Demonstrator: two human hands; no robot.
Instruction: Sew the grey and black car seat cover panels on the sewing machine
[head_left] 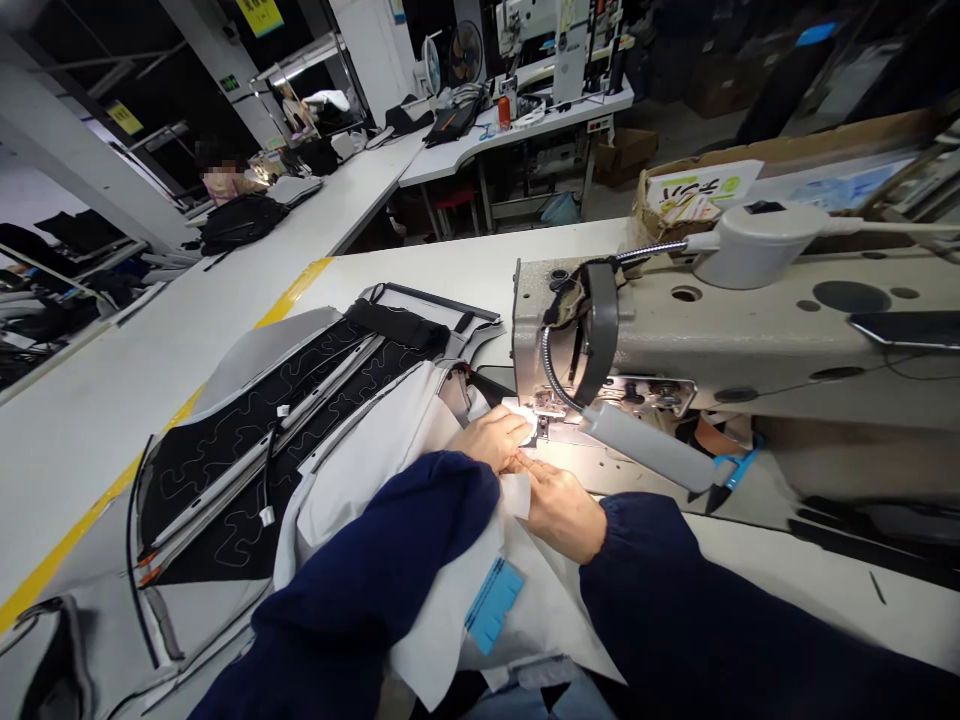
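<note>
My left hand (493,436) rests curled on white fabric (390,450) right at the needle area of a grey sewing machine (675,330), fingers pressed onto the cloth. Just beside it, my right hand (559,505) lies on the same white fabric, fingers pointing toward the presser foot and pinching the cloth edge. Both arms wear dark blue sleeves. A small blue tag (493,603) sits on the fabric near my body. A black quilted panel (247,440) with grey trim spreads to the left.
A flexible lamp (645,445) lights the needle area. The long white table (97,400) with a yellow stripe runs left, where another person sits far back. A cardboard box (705,190) stands behind the machine. More sewing stations fill the background.
</note>
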